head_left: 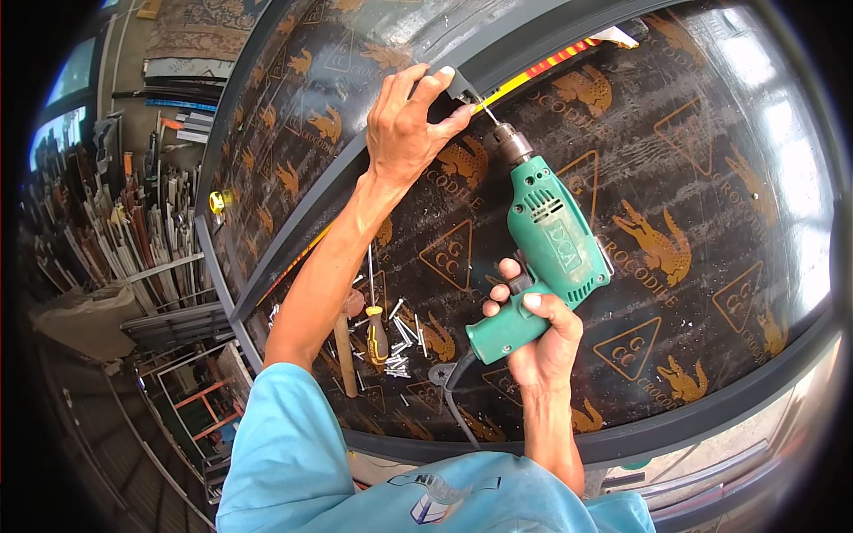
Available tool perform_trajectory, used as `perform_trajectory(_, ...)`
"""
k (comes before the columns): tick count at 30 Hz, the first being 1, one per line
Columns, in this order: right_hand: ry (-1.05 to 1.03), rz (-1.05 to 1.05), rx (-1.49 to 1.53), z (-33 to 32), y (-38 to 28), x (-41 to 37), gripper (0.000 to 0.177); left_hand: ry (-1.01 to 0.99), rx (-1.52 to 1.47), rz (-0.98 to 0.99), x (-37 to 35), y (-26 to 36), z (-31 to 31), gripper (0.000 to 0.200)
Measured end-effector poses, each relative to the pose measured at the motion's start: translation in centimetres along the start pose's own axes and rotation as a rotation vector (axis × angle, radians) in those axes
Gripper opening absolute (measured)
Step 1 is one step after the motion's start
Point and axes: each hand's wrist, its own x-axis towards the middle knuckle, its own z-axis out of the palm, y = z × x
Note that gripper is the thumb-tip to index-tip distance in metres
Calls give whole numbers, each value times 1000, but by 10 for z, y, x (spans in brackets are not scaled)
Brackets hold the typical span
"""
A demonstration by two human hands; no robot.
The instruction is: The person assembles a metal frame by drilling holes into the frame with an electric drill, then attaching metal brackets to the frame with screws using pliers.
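Observation:
My right hand (546, 333) is wrapped round the handle of a green electric drill (555, 226) marked DCA, its fingers by the trigger. The metal chuck (513, 142) points away from me, and the thin bit reaches up to a small black piece (460, 88). Thumb and fingers of my left hand (407, 124) pinch that piece against the edge of a long dark grey metal bar (533, 51). A yellow and red tape-like strip (546, 64) runs along the bar, partly behind the bit and my left hand.
On the dark crocodile-printed board (462, 249) lie a yellow-handled screwdriver (377, 338), a wooden-handled hammer (346, 355) and several loose screws (404, 342). The drill's cord (455, 404) trails over the front edge. A yellow tape measure (219, 202) sits at the left frame; metal profiles (133, 213) stand beyond.

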Motion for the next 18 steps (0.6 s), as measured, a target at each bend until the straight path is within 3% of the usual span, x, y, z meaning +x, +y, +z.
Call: perform_trajectory(18,36,-40,-82,1,4,3,64,40,-11,-44,-1,1,1,48)
